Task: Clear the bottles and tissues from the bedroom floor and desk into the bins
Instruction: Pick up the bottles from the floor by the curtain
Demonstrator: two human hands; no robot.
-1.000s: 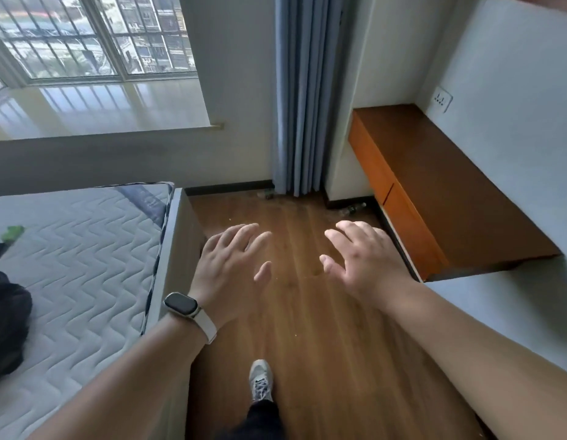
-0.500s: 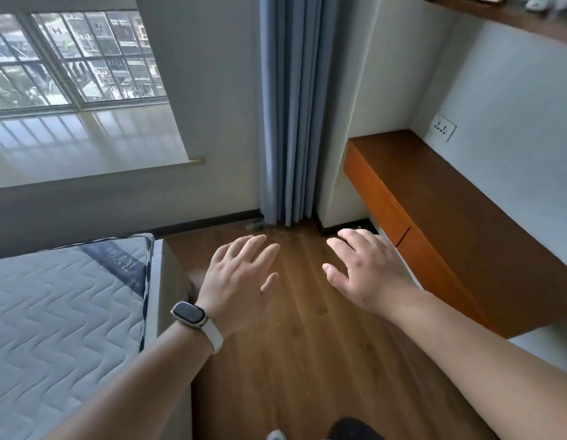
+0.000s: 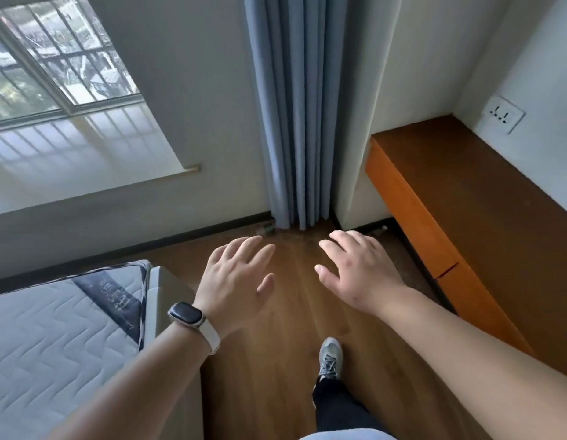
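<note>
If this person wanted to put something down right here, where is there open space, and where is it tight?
Bare: the wooden floor between mattress and desk, the desk's visible top, and the window sill. Tighter by the curtain, where a bottle lies on the floor, with what looks like a second bottle under the desk's end.

Bright daylight enters through the window (image 3: 53,58) at ten o'clock and glares off the sill (image 3: 69,154). Soft shadow lies beneath the desk (image 3: 466,201) at three o'clock. Straight lines bend toward the edges.
</note>
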